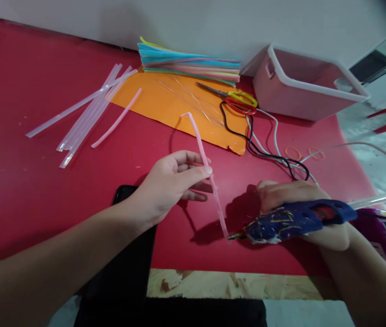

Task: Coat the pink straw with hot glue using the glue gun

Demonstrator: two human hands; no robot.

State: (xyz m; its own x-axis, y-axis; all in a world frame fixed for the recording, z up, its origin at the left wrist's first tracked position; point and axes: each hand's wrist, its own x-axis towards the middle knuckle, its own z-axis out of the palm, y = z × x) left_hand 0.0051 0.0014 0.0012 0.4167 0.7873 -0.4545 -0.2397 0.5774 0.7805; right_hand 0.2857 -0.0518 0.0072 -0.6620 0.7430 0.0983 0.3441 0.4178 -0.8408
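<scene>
My left hand pinches a pink bendy straw and holds it slanted, its bent tip up and its lower end near the table. My right hand grips a dark blue glue gun lying sideways, with a clear glue stick poking out of its back. The gun's metal nozzle touches or almost touches the straw's lower end. All this is above a red table covering.
Several clear glue sticks and a loose pink straw lie at the left. An orange sheet, a stack of coloured straws, scissors, cables, rubber bands and a white bin sit behind. A black phone lies under my left forearm.
</scene>
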